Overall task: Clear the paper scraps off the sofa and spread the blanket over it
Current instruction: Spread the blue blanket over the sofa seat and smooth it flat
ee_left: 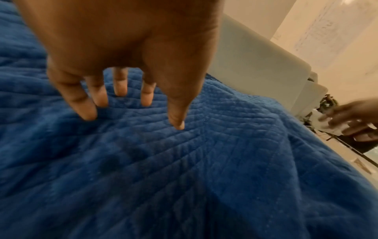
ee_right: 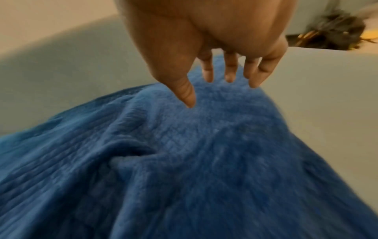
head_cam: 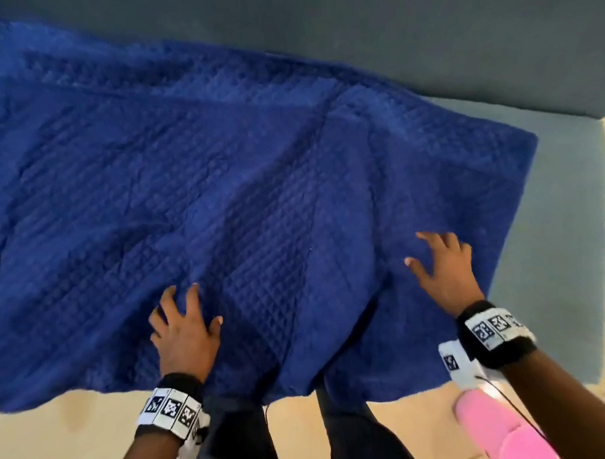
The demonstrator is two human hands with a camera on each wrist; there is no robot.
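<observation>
A dark blue quilted blanket [head_cam: 224,197] lies spread over the grey sofa [head_cam: 551,220], wrinkled, with its near edge hanging over the front. My left hand [head_cam: 184,322] is flat on the blanket near the front edge, fingers spread and straight. My right hand [head_cam: 439,262] lies further right, also spread, touching the blanket near its right edge. In the left wrist view the left hand's fingers [ee_left: 120,87] hover at the blanket [ee_left: 184,161]. In the right wrist view the fingertips [ee_right: 229,77] touch the blanket [ee_right: 184,161]. No paper scraps show.
The grey sofa backrest [head_cam: 390,27] runs along the top. Bare seat shows to the right of the blanket. A beige floor [head_cam: 61,443] lies below, with a pink object [head_cam: 500,432] at the lower right. My dark trouser legs [head_cam: 353,433] stand against the sofa front.
</observation>
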